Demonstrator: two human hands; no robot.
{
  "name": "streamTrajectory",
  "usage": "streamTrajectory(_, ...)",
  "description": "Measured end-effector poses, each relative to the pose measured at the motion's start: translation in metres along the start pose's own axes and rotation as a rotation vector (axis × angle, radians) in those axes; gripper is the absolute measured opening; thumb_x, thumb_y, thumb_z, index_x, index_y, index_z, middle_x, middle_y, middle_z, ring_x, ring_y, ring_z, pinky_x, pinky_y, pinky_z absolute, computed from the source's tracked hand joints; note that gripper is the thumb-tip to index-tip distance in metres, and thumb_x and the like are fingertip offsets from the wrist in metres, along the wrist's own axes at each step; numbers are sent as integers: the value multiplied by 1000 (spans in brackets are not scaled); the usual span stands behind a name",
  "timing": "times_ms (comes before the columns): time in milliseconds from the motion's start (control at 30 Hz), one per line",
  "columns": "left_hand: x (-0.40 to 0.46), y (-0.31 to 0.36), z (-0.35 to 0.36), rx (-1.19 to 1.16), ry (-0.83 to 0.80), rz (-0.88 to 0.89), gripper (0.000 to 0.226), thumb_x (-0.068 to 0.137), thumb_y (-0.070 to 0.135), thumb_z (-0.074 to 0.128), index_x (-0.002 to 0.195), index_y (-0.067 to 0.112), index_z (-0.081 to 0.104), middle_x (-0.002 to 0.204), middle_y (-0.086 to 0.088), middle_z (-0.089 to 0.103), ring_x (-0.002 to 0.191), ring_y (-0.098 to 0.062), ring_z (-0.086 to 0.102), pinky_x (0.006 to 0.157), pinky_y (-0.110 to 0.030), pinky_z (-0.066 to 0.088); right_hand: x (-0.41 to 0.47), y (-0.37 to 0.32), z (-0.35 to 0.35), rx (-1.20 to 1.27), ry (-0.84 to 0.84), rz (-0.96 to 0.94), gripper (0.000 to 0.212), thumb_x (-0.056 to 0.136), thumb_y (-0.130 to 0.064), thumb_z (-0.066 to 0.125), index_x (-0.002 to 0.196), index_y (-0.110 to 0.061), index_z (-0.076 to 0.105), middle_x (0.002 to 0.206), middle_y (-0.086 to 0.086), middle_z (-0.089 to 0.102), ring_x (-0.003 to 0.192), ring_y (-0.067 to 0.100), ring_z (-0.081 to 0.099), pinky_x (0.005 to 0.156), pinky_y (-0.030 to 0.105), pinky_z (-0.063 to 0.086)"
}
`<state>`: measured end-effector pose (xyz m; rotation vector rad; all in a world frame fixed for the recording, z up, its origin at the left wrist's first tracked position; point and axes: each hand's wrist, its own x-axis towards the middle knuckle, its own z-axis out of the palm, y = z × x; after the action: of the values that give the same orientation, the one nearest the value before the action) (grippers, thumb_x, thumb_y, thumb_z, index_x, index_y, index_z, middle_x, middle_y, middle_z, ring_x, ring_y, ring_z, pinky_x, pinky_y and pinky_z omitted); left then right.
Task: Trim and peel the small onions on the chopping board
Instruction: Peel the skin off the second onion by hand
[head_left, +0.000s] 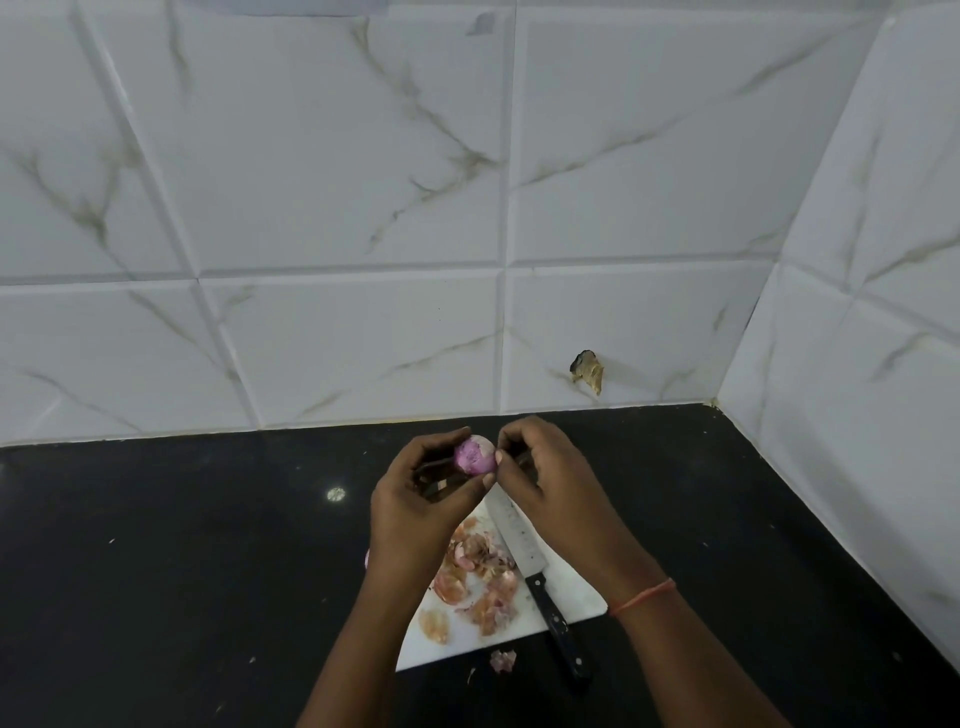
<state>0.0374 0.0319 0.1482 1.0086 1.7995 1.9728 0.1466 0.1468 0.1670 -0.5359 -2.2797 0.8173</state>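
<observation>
A small purple onion (474, 455) is held up above the black counter, its skin mostly off. My left hand (423, 499) grips it from the left and below. My right hand (545, 483) pinches at its right side with thumb and fingertips. Below my hands lies the white chopping board (576, 587), partly hidden by my arms. A heap of papery onion peels (480, 577) lies on the board. A black-handled knife (535, 571) rests on the board with its blade pointing away, the handle sticking out over the near edge. A sliver of another onion (367, 558) shows beside my left wrist.
The black counter (182, 545) runs left and right of the board. White marbled tiles form the back wall and the right wall, meeting in a corner at the right. A broken hole (588, 370) marks the back tile. One loose peel (503, 660) lies on the counter by the board's near edge.
</observation>
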Motion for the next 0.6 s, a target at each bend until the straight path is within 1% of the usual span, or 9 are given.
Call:
streamTrajectory(133, -6, 6, -3, -52, -39, -14, 46, 75, 0, 83, 114, 19, 70, 109, 7, 76, 104, -11, 71, 90, -33, 59, 1, 6, 0, -69, -15, 73, 7, 95, -28, 55, 100, -23, 55, 96, -8, 56, 89, 6, 55, 75, 26, 52)
streamTrajectory(200, -9, 7, -4, -67, -44, -24, 46, 75, 0, 83, 116, 19, 70, 110, 7, 75, 105, -11, 71, 92, -30, 58, 2, 12, 0, -175, 23, 111, 9, 96, -32, 54, 92, -24, 54, 84, -8, 57, 78, 8, 56, 70, 27, 49)
streamTrajectory(267, -10, 6, -7, -73, -25, -42, 47, 75, 2, 83, 116, 20, 70, 111, 5, 75, 107, -13, 71, 93, -33, 58, 1, 16, 1, -188, 103, 115, 19, 96, -32, 56, 80, -21, 56, 69, -7, 56, 63, 8, 56, 61, 24, 44)
streamTrajectory(300, -11, 5, -8, -66, -12, -51, 47, 75, 2, 83, 117, 21, 70, 113, 3, 75, 108, -14, 70, 94, -35, 58, -1, 14, 1, -150, 141, 124, 17, 94, -29, 60, 80, -20, 59, 69, -8, 58, 64, 7, 57, 60, 22, 45)
streamTrajectory(333, -11, 4, -9, -51, 2, -55, 48, 75, 3, 84, 117, 23, 71, 114, 1, 74, 108, -15, 70, 94, -38, 57, -3, 12, 2, -80, 165, 127, 6, 91, -23, 65, 86, -20, 62, 77, -10, 62, 71, 4, 61, 63, 19, 48)
streamTrajectory(400, -11, 4, -11, -13, 27, -51, 49, 75, 5, 85, 117, 26, 72, 116, 1, 72, 108, -14, 69, 94, -38, 57, -9, 2, 4, 99, 160, 137, 19, 87, -11, 70, 104, -20, 65, 96, -13, 67, 87, -1, 64, 74, 12, 51)
streamTrajectory(433, -11, 4, -12, 6, 33, -43, 49, 75, 5, 85, 117, 27, 72, 116, 2, 72, 108, -13, 69, 93, -35, 58, -11, -3, 6, 180, 141, 122, 22, 87, -10, 70, 107, -19, 67, 99, -13, 68, 90, -3, 65, 76, 10, 51)
streamTrajectory(500, -10, 5, -13, 39, 33, -17, 50, 75, 3, 84, 116, 28, 72, 116, 3, 70, 107, -10, 69, 92, -28, 57, -15, -12, 11, 266, 115, 96, 18, 87, -13, 70, 104, -17, 70, 95, -12, 71, 89, -2, 67, 78, 13, 53)
streamTrajectory(600, -11, 6, -13, 113, 34, 46, 50, 75, 1, 84, 115, 28, 71, 115, 5, 67, 105, -7, 68, 88, -18, 55, -19, -19, 19, 262, 153, 84, 14, 84, -19, 73, 98, -20, 71, 90, -13, 71, 87, 1, 68, 78, 17, 55)
